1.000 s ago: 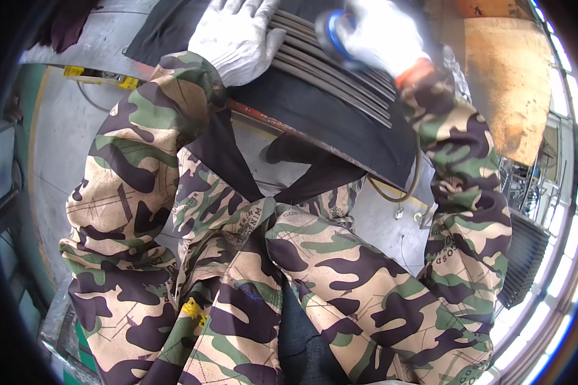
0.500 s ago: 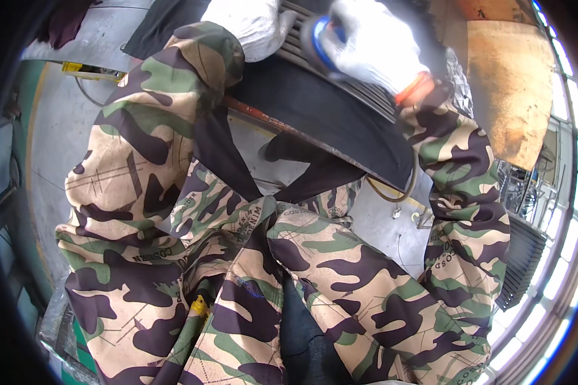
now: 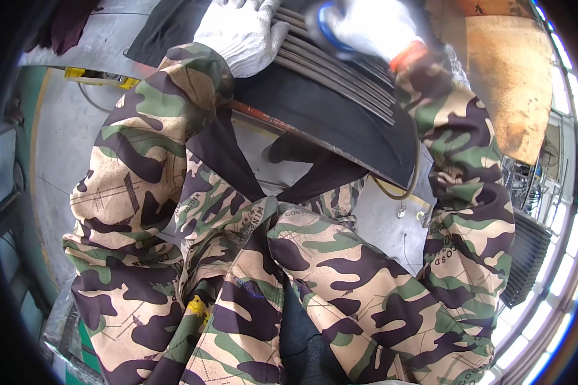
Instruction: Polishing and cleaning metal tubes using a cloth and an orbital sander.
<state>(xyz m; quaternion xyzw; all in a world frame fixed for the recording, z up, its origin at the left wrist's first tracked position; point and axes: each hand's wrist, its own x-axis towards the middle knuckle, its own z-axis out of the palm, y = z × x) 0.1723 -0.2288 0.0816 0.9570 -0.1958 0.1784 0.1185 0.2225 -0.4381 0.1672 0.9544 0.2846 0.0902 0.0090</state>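
Note:
My left hand (image 3: 236, 38), in a white knit glove, lies flat with fingers apart beside and partly over the left ends of several thin grey metal rods (image 3: 337, 76). The rods lie side by side on a black cloth (image 3: 302, 102) draped over the work table. Over the far rods is my right hand (image 3: 377, 27), also white-gloved with an orange cuff and smeared by motion. Its fingers are closed on a round object with a blue rim (image 3: 332, 31), whose exact kind the blur hides.
The table's worn reddish edge (image 3: 257, 111) faces me. A brown, stained board (image 3: 510, 83) stands at the right. Dark red cloth (image 3: 67, 25) hangs at the far left, near a yellow-marked item (image 3: 99, 77). A hose (image 3: 401, 192) loops below the table's right corner.
My right hand has moved farther away across the rods with the blue-rimmed object, uncovering more of them. My left hand shows more fully, its fingers spread. The view has shifted slightly.

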